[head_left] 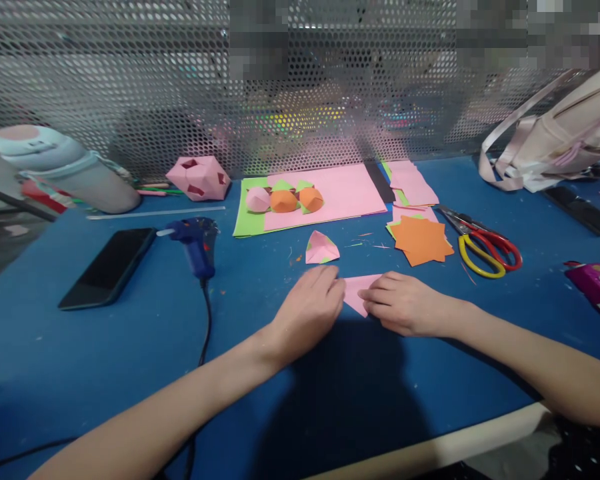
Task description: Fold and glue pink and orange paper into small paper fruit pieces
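Observation:
A small pink piece of paper (356, 293), folded to a pointed shape, lies between my two hands on the blue table. My left hand (307, 307) is closed with its fingertips at the paper's left end. At the right end, my right hand (405, 303) pinches the paper, fingers bent over it. Just beyond my left hand sits a folded pink paper piece (322, 248) with green spots. A stack of orange paper squares (423, 240) lies beyond my right hand, beside scissors (485, 243) with red and yellow handles.
A blue glue gun (195, 247) with a cord and a black phone (107, 269) lie to the left. Behind are a pink paper polyhedron (200, 178), pink sheets (350, 190) bearing orange and pink folded pieces, and a perforated metal panel (180, 87). A bag (555, 140) stands at right.

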Demonstrator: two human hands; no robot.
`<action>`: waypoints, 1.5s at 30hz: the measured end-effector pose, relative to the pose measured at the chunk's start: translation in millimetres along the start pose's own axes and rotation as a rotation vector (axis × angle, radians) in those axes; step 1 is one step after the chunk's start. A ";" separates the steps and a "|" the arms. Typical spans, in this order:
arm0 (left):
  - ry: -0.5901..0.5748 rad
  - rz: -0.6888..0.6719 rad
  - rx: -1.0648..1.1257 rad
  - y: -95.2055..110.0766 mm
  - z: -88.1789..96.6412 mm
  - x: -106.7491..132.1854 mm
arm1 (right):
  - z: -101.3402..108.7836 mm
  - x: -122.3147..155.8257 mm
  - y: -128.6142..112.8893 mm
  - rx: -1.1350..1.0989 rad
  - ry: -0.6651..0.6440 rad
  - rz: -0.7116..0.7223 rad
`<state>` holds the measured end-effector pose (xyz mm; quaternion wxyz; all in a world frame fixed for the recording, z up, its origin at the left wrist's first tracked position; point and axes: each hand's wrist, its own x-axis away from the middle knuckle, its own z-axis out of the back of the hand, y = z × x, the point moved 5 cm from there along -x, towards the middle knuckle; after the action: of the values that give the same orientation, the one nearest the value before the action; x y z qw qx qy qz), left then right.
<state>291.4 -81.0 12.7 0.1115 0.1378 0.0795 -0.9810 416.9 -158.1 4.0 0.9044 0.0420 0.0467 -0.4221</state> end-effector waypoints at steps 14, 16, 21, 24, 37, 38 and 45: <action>-0.029 -0.061 0.167 19.8 -15.8 2.1 | -17.9 -12.4 -4.9 0.082 0.308 -0.327; -0.024 -0.047 0.150 20.0 -15.1 1.8 | -21.5 -14.7 -6.4 0.108 0.257 -0.310; -0.009 -0.002 0.055 19.4 -12.3 2.7 | -21.0 -15.4 -9.7 0.211 0.131 -0.393; -0.008 0.013 -0.026 19.0 -10.6 3.4 | -17.8 -14.4 -12.0 0.267 0.070 -0.476; -0.099 0.124 -0.239 14.3 -5.0 5.6 | -1.3 0.8 -1.3 0.340 -0.098 -0.695; -0.102 0.127 -0.239 12.7 -4.4 5.4 | 1.5 2.4 1.1 0.323 -0.096 -0.702; -0.001 0.148 -0.041 -8.2 8.9 -1.2 | 33.9 14.7 22.7 -0.124 0.296 -0.688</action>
<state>288.3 -74.6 22.6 0.1865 0.1405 0.0889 -0.9683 445.3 -158.7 36.7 0.6942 0.0295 0.2138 -0.6866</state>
